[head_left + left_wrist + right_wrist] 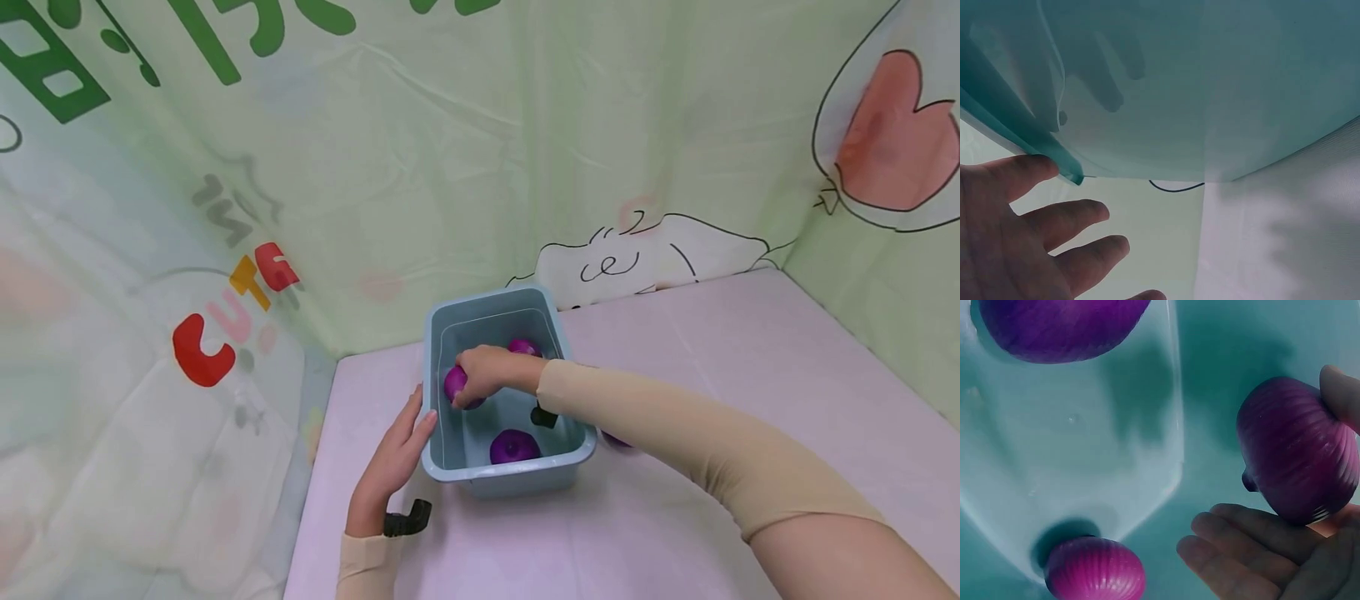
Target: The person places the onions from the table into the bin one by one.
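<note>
A light blue plastic basin [504,477] stands on the table. Inside it, at the left wall, my right hand [486,372] grips a red onion [1294,450] between thumb and fingers. Another red onion [1094,570] lies at the far end of the basin, partly behind the right hand in the head view. At the near end is a darker, round purple vegetable [514,447]. My left hand [395,458] rests against the basin's left side, its fingers straight and spread, the fingertips at the rim.
A pale lilac cloth covers the table [660,517]. Right of the basin, another purple thing [618,439] shows partly beneath the right forearm. Printed curtains [450,183] hang behind and at both sides. Each wrist carries a small black camera [408,520].
</note>
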`<state>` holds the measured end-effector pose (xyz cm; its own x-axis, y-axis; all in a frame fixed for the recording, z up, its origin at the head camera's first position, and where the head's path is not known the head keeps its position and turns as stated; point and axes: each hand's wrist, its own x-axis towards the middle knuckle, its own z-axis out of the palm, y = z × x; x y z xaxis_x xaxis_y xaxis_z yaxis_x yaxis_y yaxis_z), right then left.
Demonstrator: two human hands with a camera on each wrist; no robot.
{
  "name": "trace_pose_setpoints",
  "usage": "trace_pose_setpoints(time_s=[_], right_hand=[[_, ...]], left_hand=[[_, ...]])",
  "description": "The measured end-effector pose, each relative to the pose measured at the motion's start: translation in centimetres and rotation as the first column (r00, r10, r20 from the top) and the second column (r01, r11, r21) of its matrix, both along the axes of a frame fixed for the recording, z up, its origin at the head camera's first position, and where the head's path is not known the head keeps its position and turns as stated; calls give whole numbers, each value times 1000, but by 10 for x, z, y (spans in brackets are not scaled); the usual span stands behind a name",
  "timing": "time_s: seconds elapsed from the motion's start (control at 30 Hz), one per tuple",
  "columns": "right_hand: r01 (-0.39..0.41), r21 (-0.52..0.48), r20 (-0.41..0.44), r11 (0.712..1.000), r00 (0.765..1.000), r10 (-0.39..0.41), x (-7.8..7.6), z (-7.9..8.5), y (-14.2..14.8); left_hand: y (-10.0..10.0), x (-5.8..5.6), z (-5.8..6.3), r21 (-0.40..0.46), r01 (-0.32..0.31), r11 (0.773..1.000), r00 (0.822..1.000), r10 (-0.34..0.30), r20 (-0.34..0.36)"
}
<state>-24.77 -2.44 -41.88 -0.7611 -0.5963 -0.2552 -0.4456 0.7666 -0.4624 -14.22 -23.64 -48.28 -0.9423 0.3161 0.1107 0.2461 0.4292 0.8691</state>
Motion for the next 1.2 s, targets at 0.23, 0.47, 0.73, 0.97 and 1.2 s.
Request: trace_pose_setpoints(time_s=[0.23,0.47,0.73,0.97,1.2], right_hand=[[-15,24,-10,1000,1000,16,2,-3,-4],[-15,41,-18,999,1000,16,2,-1,-4],[-25,50,-24,998,999,26,2,1,-4],[-41,17,-41,999,998,42,4,14,0],[-18,-1,-11,1000,1000,18,8,23,3]], left_hand=[[1,-1,-2,24,21,999,1000,-21,3],[2,-1,2,12,12,1000,1000,-13,25],[3,0,1,30,16,999,999,-17,44],[3,1,1,21,1,1000,999,-2,44],[3,1,0,13,-9,1000,999,9,48]])
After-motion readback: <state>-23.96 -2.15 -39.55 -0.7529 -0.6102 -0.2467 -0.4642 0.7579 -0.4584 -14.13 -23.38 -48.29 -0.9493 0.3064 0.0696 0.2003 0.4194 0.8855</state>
